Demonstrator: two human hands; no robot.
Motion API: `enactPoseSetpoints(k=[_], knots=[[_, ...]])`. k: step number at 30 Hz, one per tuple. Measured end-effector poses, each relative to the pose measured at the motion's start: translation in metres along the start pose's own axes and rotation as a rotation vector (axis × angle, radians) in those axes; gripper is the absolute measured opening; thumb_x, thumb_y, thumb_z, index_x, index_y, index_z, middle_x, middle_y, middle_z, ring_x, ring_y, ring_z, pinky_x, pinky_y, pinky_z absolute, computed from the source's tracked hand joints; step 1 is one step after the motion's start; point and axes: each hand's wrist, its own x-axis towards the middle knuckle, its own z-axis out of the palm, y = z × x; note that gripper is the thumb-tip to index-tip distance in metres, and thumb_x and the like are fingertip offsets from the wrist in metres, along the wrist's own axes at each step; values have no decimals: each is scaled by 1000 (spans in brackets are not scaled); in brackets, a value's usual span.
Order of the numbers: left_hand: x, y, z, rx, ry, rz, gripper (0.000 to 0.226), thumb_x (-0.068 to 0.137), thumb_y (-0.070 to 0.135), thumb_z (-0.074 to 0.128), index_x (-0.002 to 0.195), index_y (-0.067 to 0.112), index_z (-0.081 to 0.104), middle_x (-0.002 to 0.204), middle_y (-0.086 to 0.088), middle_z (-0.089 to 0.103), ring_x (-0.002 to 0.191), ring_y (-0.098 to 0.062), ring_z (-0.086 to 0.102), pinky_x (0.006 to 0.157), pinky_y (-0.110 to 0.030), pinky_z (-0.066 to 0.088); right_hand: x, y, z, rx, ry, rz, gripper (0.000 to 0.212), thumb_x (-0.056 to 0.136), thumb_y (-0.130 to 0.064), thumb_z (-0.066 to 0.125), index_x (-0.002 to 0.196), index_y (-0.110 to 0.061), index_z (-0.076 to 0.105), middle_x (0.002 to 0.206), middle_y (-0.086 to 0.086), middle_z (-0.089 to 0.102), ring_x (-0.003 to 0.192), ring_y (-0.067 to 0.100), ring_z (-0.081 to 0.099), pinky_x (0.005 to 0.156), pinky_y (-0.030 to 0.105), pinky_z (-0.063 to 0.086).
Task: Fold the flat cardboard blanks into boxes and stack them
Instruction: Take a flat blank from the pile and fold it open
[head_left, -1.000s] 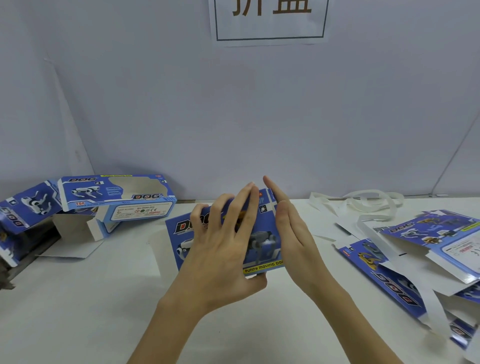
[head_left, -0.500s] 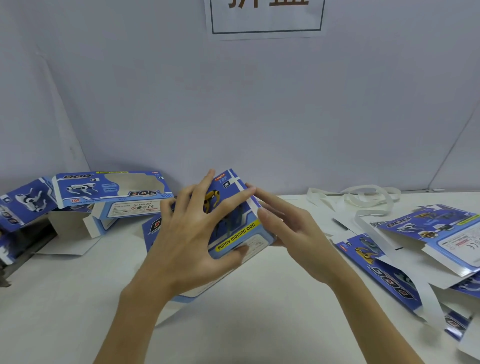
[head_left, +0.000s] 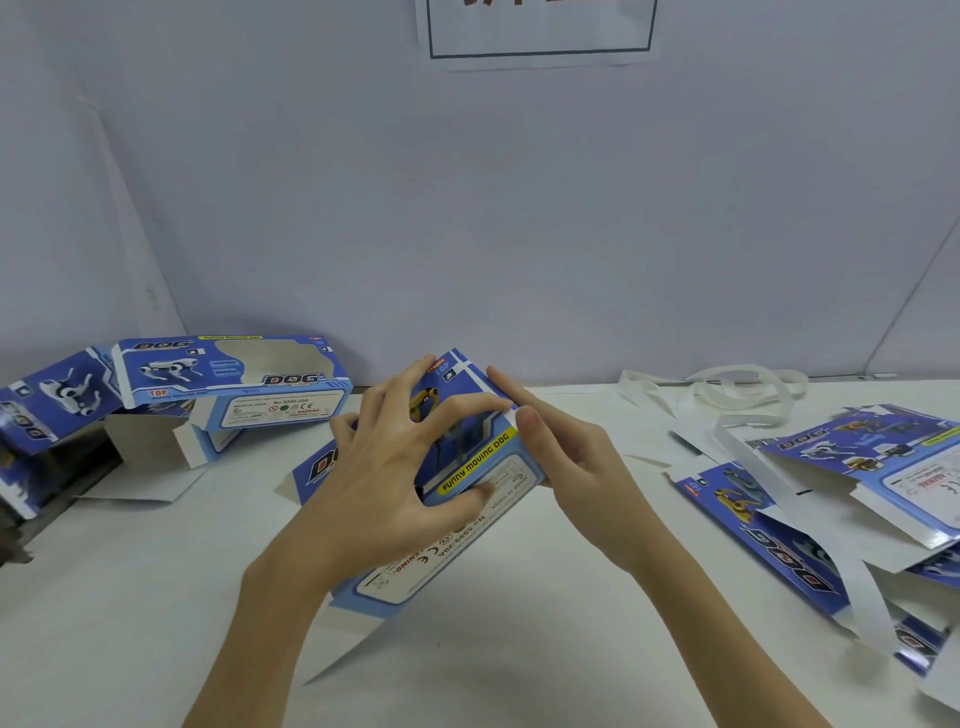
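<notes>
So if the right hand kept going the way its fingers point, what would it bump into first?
The right hand points up-left and already touches the half-folded box at its end. Pushing on, it would press into that box, then probably the left hand behind; depth is unclear.

Glossy printed cardboard blank (head_left: 467, 467); matt white table (head_left: 156, 597); white paper strips (head_left: 737, 389); matt wall (head_left: 467, 208).
</notes>
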Motion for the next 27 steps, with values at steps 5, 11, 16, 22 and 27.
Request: enactPoseSetpoints(k=[5,11,16,22,27], knots=[[1,-1,0,-26,-17,-38,65,77,65,63,135,70,35,168,17,16,147,-8,24,112,-45,22,-3,-1,-4,-47,-85,14,49,102,-59,43,151,-61,42,145,-19,59,130,13,62,92,32,61],[1,-3,2,-118,-41,-39,64,74,57,70,129,68,41,168,26,6,148,0,15,105,-42,16,-3,1,-2,-51,-81,17,49,106,-47,44,155,-49,44,144,-12,63,125,19,67,94,38,62],[1,-8,3,-166,-89,-71,64,73,56,73,128,68,41,168,30,3,151,-5,18,105,-44,19,-1,2,-3,-24,-75,61,47,105,-41,47,152,-45,50,140,-9,66,124,18,68,94,42,62],[3,-8,7,-179,-106,-102,62,74,62,70,127,71,39,168,30,1,143,0,17,105,-43,17,1,8,-3,-18,-26,82,40,106,-43,52,144,-48,59,132,-7,71,119,23,71,93,54,62],[6,2,19,-46,-16,-138,60,78,83,52,134,64,39,170,22,5,150,-9,25,115,-50,23,3,16,4,-45,108,61,36,113,-27,47,142,-41,64,125,-9,75,112,20,74,91,51,63]])
